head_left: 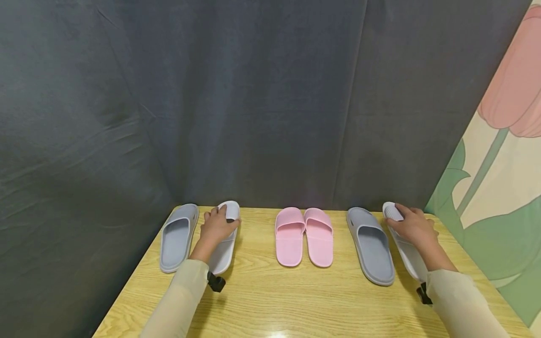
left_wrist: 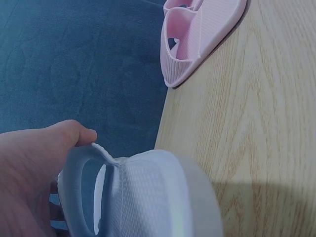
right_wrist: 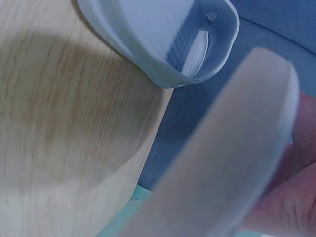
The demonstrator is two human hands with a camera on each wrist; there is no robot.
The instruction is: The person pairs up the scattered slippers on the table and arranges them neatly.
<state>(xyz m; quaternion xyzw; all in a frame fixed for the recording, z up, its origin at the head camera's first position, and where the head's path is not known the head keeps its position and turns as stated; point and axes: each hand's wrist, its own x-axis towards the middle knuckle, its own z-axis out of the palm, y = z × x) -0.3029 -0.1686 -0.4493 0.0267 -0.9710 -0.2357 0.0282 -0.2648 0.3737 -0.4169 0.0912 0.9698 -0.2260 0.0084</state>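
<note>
My left hand (head_left: 217,227) grips a white slipper (head_left: 222,258) by its strap. In the left wrist view the thumb presses on the strap edge of that white slipper (left_wrist: 148,192), and some fingers are hidden behind the strap. Over at the right, my right hand (head_left: 414,227) holds another white slipper (head_left: 412,259) near its strap end. The right wrist view shows this white slipper (right_wrist: 227,153) tilted and blurred, with fingers (right_wrist: 291,197) partly hidden behind it. One grey slipper (head_left: 175,244) lies left of my left hand; another grey slipper (head_left: 375,253) lies left of my right hand.
Two pink slippers (head_left: 289,246) lie side by side in the middle of the wooden table (head_left: 287,295). A dark grey curtain (head_left: 262,103) hangs along the back and left. On the right stands a wall with painted tulips (head_left: 507,112).
</note>
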